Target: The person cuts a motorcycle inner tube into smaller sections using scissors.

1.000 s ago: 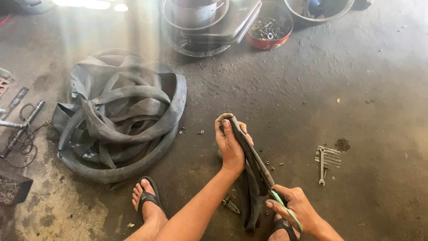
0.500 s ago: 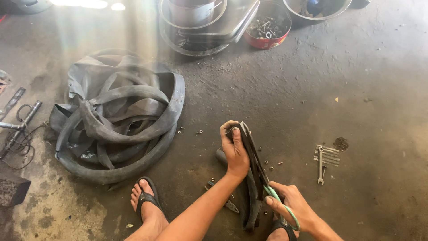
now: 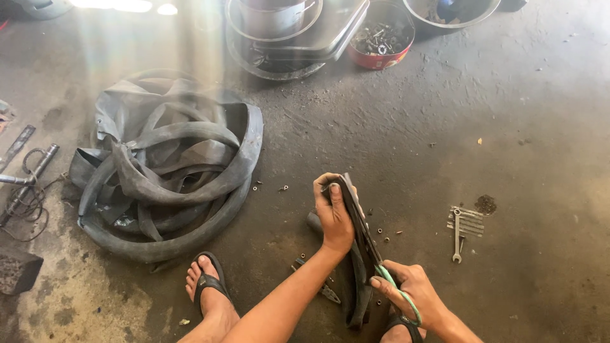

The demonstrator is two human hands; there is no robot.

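Note:
My left hand (image 3: 333, 213) grips the upper end of a flat black strip of rubber inner tube (image 3: 363, 248), held upright over the concrete floor. My right hand (image 3: 413, 295) is closed on green-handled scissors (image 3: 397, 291) whose blades meet the strip lower down. The strip's lower end hangs between my feet. My left foot in a black sandal (image 3: 206, 289) rests on the floor at the lower left.
A heap of old inner tubes (image 3: 165, 168) lies to the left. Metal pans (image 3: 286, 28) and a red bowl of bolts (image 3: 381, 41) stand at the top. A spanner (image 3: 456, 236) and several small nuts lie on the right; tools (image 3: 25, 171) at the far left.
My left hand and the strip's upper end shifted slightly right and down. My right hand with the scissors stayed low near my foot.

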